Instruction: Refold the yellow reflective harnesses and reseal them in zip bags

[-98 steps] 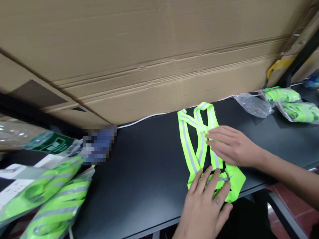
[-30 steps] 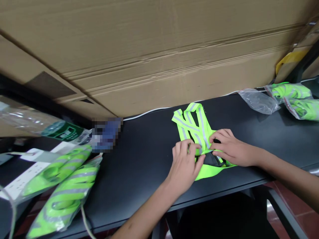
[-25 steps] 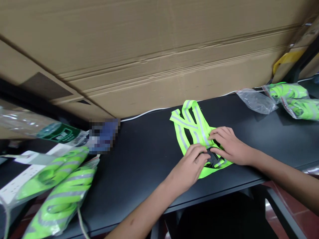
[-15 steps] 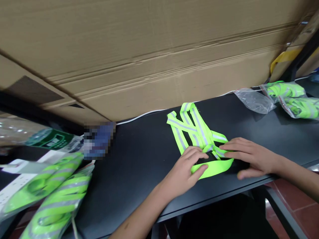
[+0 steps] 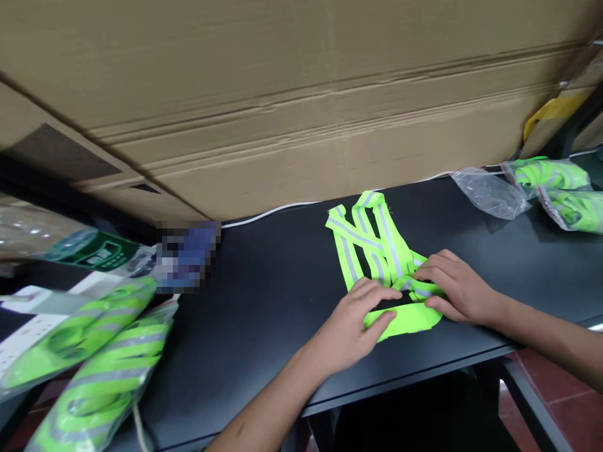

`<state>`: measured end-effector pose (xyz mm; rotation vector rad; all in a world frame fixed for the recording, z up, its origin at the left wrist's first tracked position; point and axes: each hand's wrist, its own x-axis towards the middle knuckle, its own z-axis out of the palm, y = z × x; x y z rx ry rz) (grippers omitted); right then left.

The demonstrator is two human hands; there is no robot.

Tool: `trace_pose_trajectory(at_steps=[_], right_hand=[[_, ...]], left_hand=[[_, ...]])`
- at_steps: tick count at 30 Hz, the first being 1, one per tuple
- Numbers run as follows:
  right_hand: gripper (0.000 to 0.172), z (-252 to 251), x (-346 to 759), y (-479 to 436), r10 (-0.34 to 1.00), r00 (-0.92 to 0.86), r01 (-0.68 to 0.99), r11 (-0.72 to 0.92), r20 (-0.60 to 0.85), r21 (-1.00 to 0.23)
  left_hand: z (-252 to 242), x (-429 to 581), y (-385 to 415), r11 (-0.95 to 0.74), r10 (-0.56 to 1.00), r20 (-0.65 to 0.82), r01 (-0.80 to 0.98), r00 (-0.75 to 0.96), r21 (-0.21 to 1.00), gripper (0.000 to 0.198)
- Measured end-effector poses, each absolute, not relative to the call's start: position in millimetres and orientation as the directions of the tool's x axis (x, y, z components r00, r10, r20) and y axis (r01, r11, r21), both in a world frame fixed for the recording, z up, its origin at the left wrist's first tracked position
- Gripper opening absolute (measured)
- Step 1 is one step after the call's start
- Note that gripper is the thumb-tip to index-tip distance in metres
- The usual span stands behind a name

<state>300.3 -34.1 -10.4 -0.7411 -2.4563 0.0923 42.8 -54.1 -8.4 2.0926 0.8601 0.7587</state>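
- The left hand (image 5: 348, 329) lies curved over the lower front of the vest, its fingers (image 5: 372, 292) across the strap and its thumb (image 5: 384, 320) on the wide band; it is not clenched, but whether it is pinching the fabric cannot be told.
- The right hand (image 5: 455, 289) presses down with curved fingers (image 5: 433, 267) on the crossed straps at the vest's right side; it too may or may not be gripping.
- The neon yellow-green reflective vest (image 5: 377, 245), with grey reflective stripes, lies flat on the counter between the hands, its shoulder straps pointing away from the person.
- The black counter (image 5: 264, 301) carries everything below.
- A crumpled clear plastic bag (image 5: 490, 193) lies toward the back right, well apart from the vest.
- Two clear zip bags of folded green vests (image 5: 549, 176) sit beyond it at the right edge.
- Two more bagged green vests (image 5: 98, 389) lie at lower left, over a white power strip (image 5: 47, 298).
- A clear package with a green label (image 5: 92, 248) and a pixelated blue object (image 5: 186, 257) lie at left.
- A thin white cable (image 5: 277, 211) runs along the counter's back edge, against a large tan corrugated cardboard box (image 5: 301, 107).
- A yellow strap (image 5: 553, 113) shows at upper right, and red floor tiles (image 5: 546, 383) show below the counter.
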Motion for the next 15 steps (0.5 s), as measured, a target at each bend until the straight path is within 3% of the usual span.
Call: trace_pose_trajectory(at_steps=[4,6,9,12,15], right_hand=[[0.006,-12.8,297.5,-41.2,0.6,-0.604,0.537,0.793,0.525,-0.289],[0.006,-11.6,290.4,-38.4,0.675,-0.504,0.562,0.73,0.539,-0.388],[0.007,-10.3,272.8,-27.0,0.803,-0.4,0.662,0.587,0.442,-0.466],[0.011,-11.9,255.0,-17.4,0.815,-0.453,0.746,0.569,0.361,-0.346],[0.015,-13.9,247.4,-17.8,0.767,-0.473,0.817,0.567,0.433,-0.111]], left_hand=[[-7.6,44.6,-54.3,-0.496,0.766,0.24,0.31,0.596,0.811,0.016],[-5.7,45.4,-54.8,-0.492,0.751,0.228,0.295,0.619,0.819,0.016],[-3.2,45.9,-56.5,-0.463,0.746,0.181,0.303,0.641,0.833,0.018],[-2.4,45.7,-58.8,-0.433,0.756,0.148,0.319,0.637,0.843,0.024],[-3.1,45.7,-60.3,-0.492,0.735,0.188,0.321,0.652,0.81,0.026]])
